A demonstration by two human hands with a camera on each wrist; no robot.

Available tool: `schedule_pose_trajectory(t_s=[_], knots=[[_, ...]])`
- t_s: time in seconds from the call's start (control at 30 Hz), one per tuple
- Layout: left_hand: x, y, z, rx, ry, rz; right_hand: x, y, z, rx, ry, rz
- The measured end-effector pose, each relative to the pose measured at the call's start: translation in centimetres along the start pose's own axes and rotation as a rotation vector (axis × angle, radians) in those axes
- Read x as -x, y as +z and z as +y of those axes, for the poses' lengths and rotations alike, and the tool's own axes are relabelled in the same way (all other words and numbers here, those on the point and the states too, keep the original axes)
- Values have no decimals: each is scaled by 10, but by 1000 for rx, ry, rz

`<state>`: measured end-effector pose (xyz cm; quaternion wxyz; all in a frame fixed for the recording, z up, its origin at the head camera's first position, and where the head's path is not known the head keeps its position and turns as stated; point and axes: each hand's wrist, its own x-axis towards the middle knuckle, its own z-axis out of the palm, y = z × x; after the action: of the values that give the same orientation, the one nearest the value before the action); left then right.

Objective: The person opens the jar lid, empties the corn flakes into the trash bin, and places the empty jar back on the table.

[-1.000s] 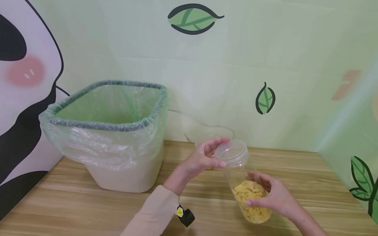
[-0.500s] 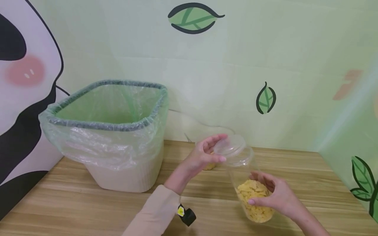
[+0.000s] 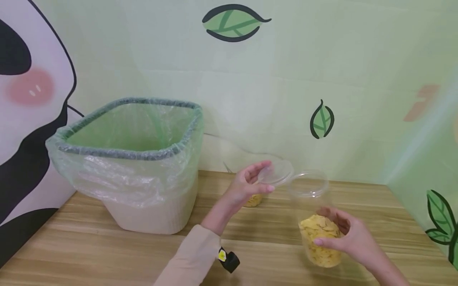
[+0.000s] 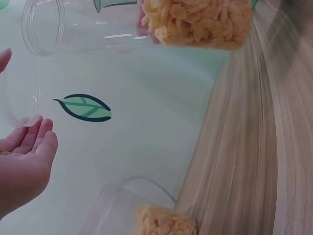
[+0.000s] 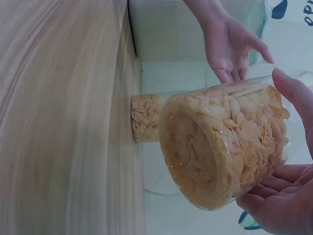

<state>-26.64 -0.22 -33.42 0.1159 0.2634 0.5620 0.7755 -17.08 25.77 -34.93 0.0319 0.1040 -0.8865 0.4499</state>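
Note:
My right hand (image 3: 352,236) grips a clear plastic jar (image 3: 310,204) around its lower half, where yellow cereal flakes (image 3: 322,242) fill the bottom. The jar's mouth is uncovered and faces up. To its left, my left hand (image 3: 247,188) pinches a clear round lid (image 3: 276,172) by its edge, tilted and beside the jar's rim. In the right wrist view the jar (image 5: 230,142) shows its base, raised off the table, with thumb and fingers on opposite sides. A second jar of flakes (image 5: 146,117) stands farther back, mostly hidden behind my left hand in the head view.
A pale trash bin (image 3: 150,214) with a translucent green liner (image 3: 125,174) stands at the left on the wooden table (image 3: 250,246). A green wall with leaf drawings rises behind, and a thin cable (image 3: 247,150) hangs along it. A black device sits at my left wrist.
The lid sat on the jar a second ago; my left hand has lifted it off. My right hand has moved the jar to the right and tilted it more upright.

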Motion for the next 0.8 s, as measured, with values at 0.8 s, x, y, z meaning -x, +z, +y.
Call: schedule_pose_trajectory(t_s=[0.8], knots=[[-25,32,-49,-303,-106,220,7,-32,8,-10,71,137]])
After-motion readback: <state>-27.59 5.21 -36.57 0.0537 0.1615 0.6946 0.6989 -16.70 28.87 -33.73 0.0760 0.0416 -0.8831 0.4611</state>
